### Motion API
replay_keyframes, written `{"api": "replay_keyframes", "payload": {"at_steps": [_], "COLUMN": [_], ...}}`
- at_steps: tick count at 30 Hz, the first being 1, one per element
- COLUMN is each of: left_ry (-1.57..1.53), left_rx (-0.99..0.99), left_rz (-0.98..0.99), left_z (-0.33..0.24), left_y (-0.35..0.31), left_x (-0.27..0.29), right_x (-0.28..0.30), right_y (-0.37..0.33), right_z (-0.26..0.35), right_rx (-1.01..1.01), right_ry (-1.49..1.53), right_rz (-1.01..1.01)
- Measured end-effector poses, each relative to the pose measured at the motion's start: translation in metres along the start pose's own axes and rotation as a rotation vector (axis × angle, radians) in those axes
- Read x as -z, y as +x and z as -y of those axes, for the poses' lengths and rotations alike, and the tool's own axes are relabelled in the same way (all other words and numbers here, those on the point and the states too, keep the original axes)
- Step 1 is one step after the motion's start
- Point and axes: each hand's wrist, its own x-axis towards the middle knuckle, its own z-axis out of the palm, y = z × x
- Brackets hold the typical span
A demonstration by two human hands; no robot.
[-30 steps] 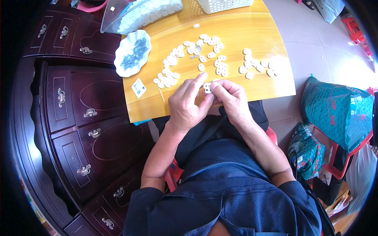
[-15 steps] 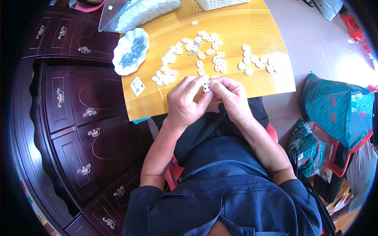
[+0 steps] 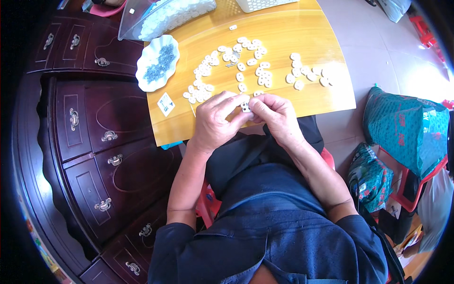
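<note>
Near the table's front edge, my left hand [image 3: 215, 119] pinches a small white oval piece with dark holes [image 3: 245, 107] between thumb and forefinger. My right hand [image 3: 278, 117] meets it from the right, its thumb and fingers pressed together against the piece's edge. Whether that hand also grips some tiny part is hidden by the fingers. Beyond the hands, many similar white oval pieces [image 3: 240, 76] lie loose in groups on the wooden table [image 3: 279, 28]. A little heap of thin metal bits [image 3: 232, 59] sits among them.
A scalloped white dish [image 3: 144, 60] of small grey metal parts stands at left, with a white card [image 3: 165, 104] nearer me. At the back are a clear bin [image 3: 126, 22] of white pieces and a white basket [image 3: 267, 4]. Dark drawers [image 3: 127, 113] flank the left; teal bags [image 3: 402, 125] the right.
Both hands have shifted very slightly left with the white piece, which has turned a little between the fingers. The pieces on the table have stayed put.
</note>
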Motion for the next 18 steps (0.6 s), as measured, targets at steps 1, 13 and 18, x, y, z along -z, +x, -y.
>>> {"api": "replay_keyframes", "payload": {"at_steps": [1, 13, 18], "left_ry": [0.0, 0.009, 0.019], "left_rx": [0.0, -0.01, -0.048], "left_rz": [0.002, -0.034, -0.049], "left_z": [0.0009, 0.0012, -0.0004], "left_y": [-0.0007, -0.0019, -0.0007], "left_x": [0.0001, -0.0047, -0.0052], "right_x": [0.0001, -0.0028, -0.0019], "right_y": [-0.0004, -0.0017, -0.0034], "right_z": [-0.0001, 0.002, 0.0001], "right_rx": [0.002, 0.007, -0.013], "right_ry": [-0.019, 0.005, 0.005], "right_rz": [0.007, -0.019, -0.019]}}
